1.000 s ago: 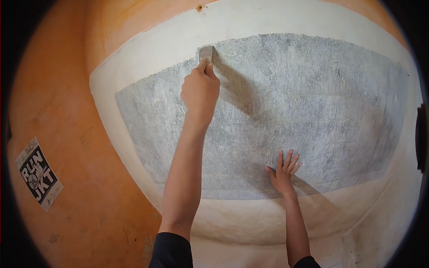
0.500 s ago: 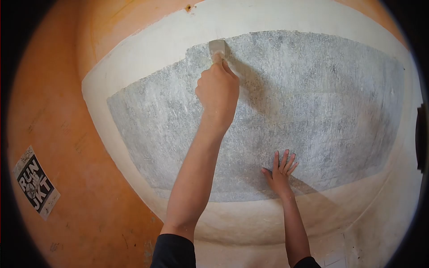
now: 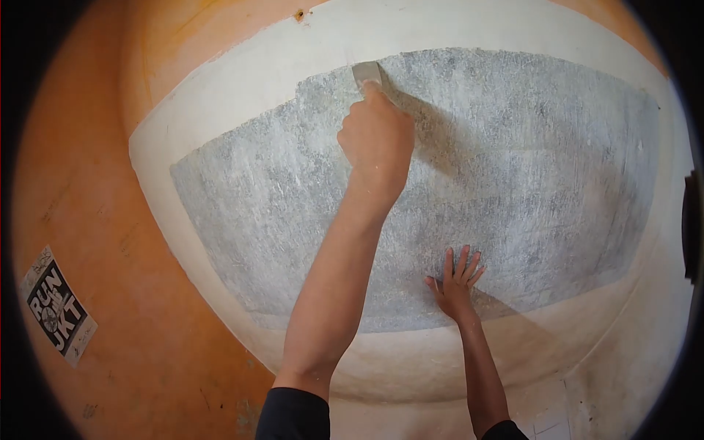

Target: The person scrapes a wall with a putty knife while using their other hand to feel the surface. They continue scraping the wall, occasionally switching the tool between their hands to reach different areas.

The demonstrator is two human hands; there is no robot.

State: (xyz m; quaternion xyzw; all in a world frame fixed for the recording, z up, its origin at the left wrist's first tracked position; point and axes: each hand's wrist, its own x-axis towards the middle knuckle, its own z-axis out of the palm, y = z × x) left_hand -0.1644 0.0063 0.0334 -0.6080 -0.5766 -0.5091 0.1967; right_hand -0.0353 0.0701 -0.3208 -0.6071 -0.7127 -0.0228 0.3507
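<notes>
My left hand (image 3: 378, 136) is closed around a putty knife (image 3: 367, 72), one finger laid along its flat metal blade. The blade's edge meets the upper border of a rough grey patch (image 3: 308, 198) on the wall, where it joins the smooth white band. The handle is hidden inside my fist. Lower and to the right, my right hand (image 3: 455, 290) lies against the grey patch near its bottom border, fingers spread, holding nothing.
A smooth white band (image 3: 242, 88) frames the grey patch. Orange wall (image 3: 88, 176) lies to the left, bearing a black-and-white sticker (image 3: 59, 308). A dark object (image 3: 690, 227) juts in at the right edge, and a small hole (image 3: 298, 15) shows above.
My left hand and the putty knife have shifted a little to the right along the patch's upper border. My right hand stays against the wall, while the view has moved slightly.
</notes>
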